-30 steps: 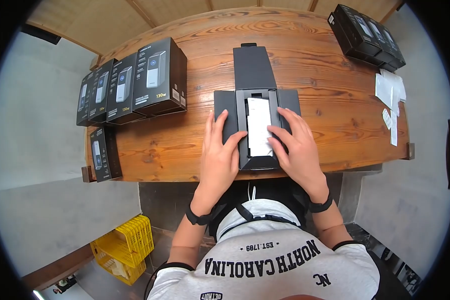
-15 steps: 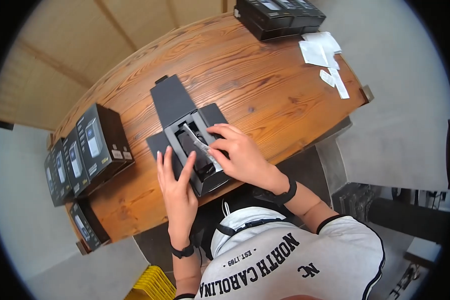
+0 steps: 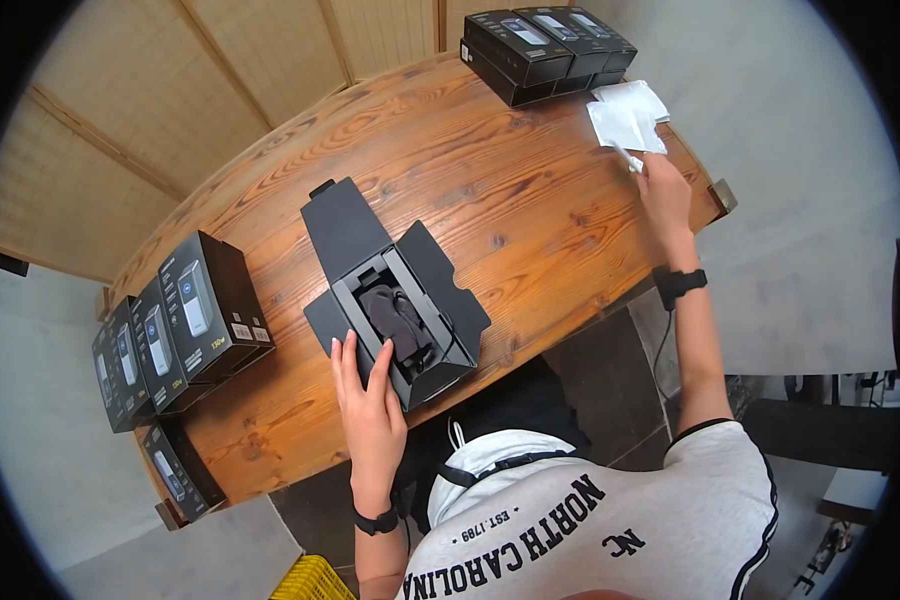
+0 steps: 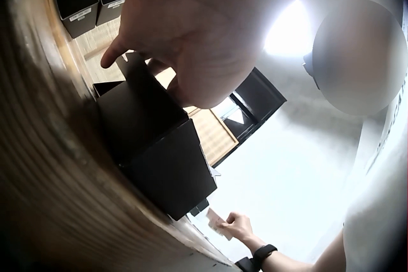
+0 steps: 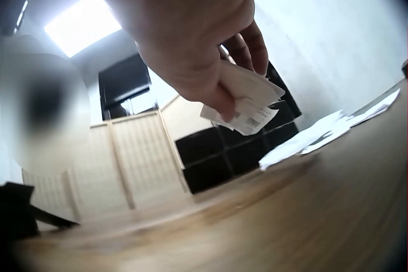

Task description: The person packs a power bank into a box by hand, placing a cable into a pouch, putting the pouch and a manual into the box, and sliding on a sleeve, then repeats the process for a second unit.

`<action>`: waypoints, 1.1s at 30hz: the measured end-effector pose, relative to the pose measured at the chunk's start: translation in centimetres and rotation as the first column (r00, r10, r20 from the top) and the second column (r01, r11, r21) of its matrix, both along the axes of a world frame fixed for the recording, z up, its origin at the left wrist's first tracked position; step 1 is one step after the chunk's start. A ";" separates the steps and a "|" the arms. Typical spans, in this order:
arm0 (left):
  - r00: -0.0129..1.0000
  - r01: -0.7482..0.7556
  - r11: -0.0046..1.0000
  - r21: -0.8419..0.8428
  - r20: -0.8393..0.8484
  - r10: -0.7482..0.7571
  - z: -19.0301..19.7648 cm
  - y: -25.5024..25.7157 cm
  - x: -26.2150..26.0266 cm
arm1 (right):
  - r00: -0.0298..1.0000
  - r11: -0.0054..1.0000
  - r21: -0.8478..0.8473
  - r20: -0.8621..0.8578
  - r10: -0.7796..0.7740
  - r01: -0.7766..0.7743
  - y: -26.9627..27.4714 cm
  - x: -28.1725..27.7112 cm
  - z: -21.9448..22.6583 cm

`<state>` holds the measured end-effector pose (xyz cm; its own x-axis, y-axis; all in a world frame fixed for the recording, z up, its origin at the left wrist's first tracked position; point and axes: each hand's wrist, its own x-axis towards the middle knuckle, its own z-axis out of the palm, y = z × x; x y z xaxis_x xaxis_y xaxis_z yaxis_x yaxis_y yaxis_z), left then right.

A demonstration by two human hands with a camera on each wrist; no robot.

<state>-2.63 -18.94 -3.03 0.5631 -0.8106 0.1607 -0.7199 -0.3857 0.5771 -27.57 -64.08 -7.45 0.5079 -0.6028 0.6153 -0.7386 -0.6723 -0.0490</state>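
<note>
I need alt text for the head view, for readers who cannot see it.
A person's left hand touches an open black box with a dark item inside, on a wooden table, while the right hand holds paper near loose white sheets. More boxes stand at the table's left end and far right.

Tbl (image 3: 530,230) w/ blk boxes (image 3: 435,272), papers (image 3: 622,118)

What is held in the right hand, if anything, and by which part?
White paper, pinched near one edge between the thumb and fingers of the right hand; its printed end sticks out.
</note>
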 end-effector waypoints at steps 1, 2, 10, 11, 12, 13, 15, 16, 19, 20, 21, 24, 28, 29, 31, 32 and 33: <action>1.000 0.004 1.000 0.001 0.003 -0.004 0.0 0.0 0.0 | 0.992 0.999 0.033 -0.127 0.024 -0.020 -0.8 -0.4 -0.5; 1.000 0.007 1.000 -0.004 0.006 -0.007 0.0 0.0 0.1 | 0.992 0.999 0.028 -0.124 0.021 -0.018 -0.7 -0.4 -0.3; 1.000 -0.010 1.000 0.006 -0.016 0.011 0.5 -0.1 -0.2 | 0.994 0.805 0.593 0.101 -0.047 -0.023 -1.9 -2.5 -1.0; 1.000 -0.008 1.000 0.003 -0.015 0.008 0.4 -0.1 -0.1 | 0.994 0.817 0.576 0.077 -0.077 0.019 -1.6 -2.6 -0.6; 1.000 -0.001 1.000 0.017 -0.005 0.001 0.2 0.0 0.0 | 0.994 0.818 0.574 0.076 -0.079 0.021 -1.1 -2.6 -0.4; 1.000 0.008 0.999 0.031 0.005 -0.008 0.1 0.1 0.1 | 0.996 0.859 0.510 0.048 -0.076 0.040 -0.4 -2.4 -0.4; 1.000 0.008 0.999 0.031 0.006 -0.008 0.0 0.1 0.0 | 0.997 0.896 0.440 0.020 -0.079 0.062 0.2 -2.1 -0.2; 1.000 0.004 0.999 0.035 0.009 -0.004 0.0 0.1 0.0 | 0.998 0.930 0.363 0.000 -0.055 0.052 0.3 -1.9 -0.3; 1.000 0.003 0.999 0.045 0.020 -0.004 0.2 0.2 0.0 | 0.997 0.943 0.334 -0.073 0.024 0.002 0.7 -1.5 -0.2; 1.000 0.004 0.999 0.044 0.023 -0.005 0.2 0.2 0.0 | 0.989 0.923 0.384 -0.124 0.084 -0.030 0.7 -1.5 -0.1; 1.000 0.001 0.999 0.048 0.023 -0.002 0.2 0.2 0.0 | 0.989 0.923 0.383 -0.122 0.082 -0.030 0.7 -1.4 -0.1; 1.000 0.003 0.999 0.047 0.026 -0.004 0.2 0.2 0.0 | 0.998 0.894 0.449 -0.055 0.020 0.007 0.2 -1.4 0.3; 1.000 0.004 0.999 0.047 0.031 -0.005 0.1 0.2 0.0 | 0.992 0.972 0.229 0.096 -0.082 0.058 -2.5 -3.3 0.7; 0.999 0.005 0.999 0.045 0.031 -0.007 0.1 0.2 0.0 | 0.986 0.976 0.170 0.078 -0.147 0.132 -3.1 -3.8 1.3; 1.000 0.006 0.999 0.041 0.025 -0.007 0.2 0.2 0.0 | 0.974 0.972 0.107 0.062 -0.216 0.208 -4.3 -4.7 1.9; 1.000 0.009 0.999 0.039 0.024 -0.010 0.2 0.2 0.0 | 0.957 0.947 0.138 -0.043 -0.286 0.289 -5.1 -5.2 1.7; 1.000 0.009 0.999 0.041 0.023 -0.010 0.2 0.3 0.0 | 0.926 0.915 0.160 -0.148 -0.348 0.369 -6.0 -6.1 1.0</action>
<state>-2.63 -18.68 -2.81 0.5519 -0.8221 0.1399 -0.7365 -0.4019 0.5441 -33.66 -70.09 -6.42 0.2969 -0.8532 0.4289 -0.9361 -0.3487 -0.0456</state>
